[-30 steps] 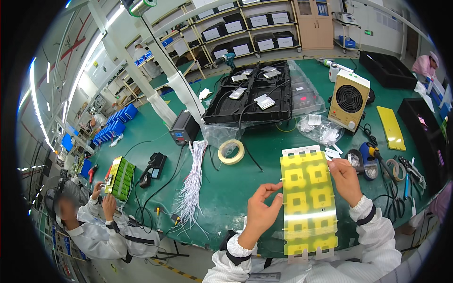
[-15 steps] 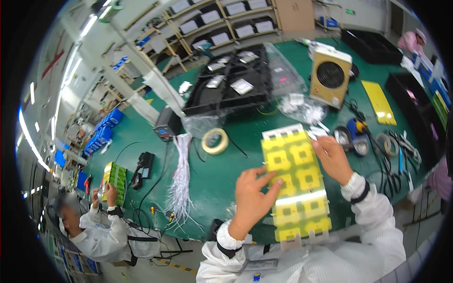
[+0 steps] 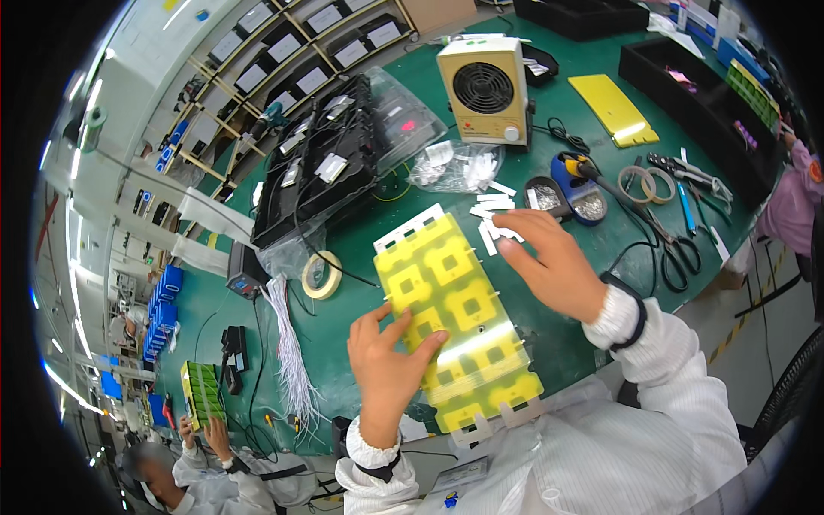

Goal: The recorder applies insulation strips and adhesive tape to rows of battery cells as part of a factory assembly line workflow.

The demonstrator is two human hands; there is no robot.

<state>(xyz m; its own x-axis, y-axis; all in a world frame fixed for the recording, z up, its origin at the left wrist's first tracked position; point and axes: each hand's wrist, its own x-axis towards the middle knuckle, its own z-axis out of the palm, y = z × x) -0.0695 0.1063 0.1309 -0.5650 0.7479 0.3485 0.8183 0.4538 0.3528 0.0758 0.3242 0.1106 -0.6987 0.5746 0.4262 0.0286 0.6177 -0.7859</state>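
A yellow panel (image 3: pixel 468 305) with square cut-outs, white edging strips and a glossy band lies tilted on the bench in front of me. My left hand (image 3: pixel 390 360) rests on its left edge, thumb and fingers spread, without gripping it. Off the panel's upper right side, my right hand (image 3: pixel 554 270) reaches over a small pile of white strips (image 3: pixel 491 204). Its thumb and fingers are apart, with the fingertips at the strips; whether they touch one is unclear.
Beyond the panel stand a beige fan unit (image 3: pixel 485 90) and a black tray (image 3: pixel 318 154). To the right are a soldering iron holder (image 3: pixel 577 184), scissors (image 3: pixel 678 257) and tape rolls (image 3: pixel 637 184). White wires (image 3: pixel 296 369) lie left. A co-worker's hands (image 3: pixel 215 436) hold a green pack (image 3: pixel 202 395).
The view has swung, so the bench items shift left. My right hand has left the panel's upper right edge and moved to the white strips. My left hand stays on the panel.
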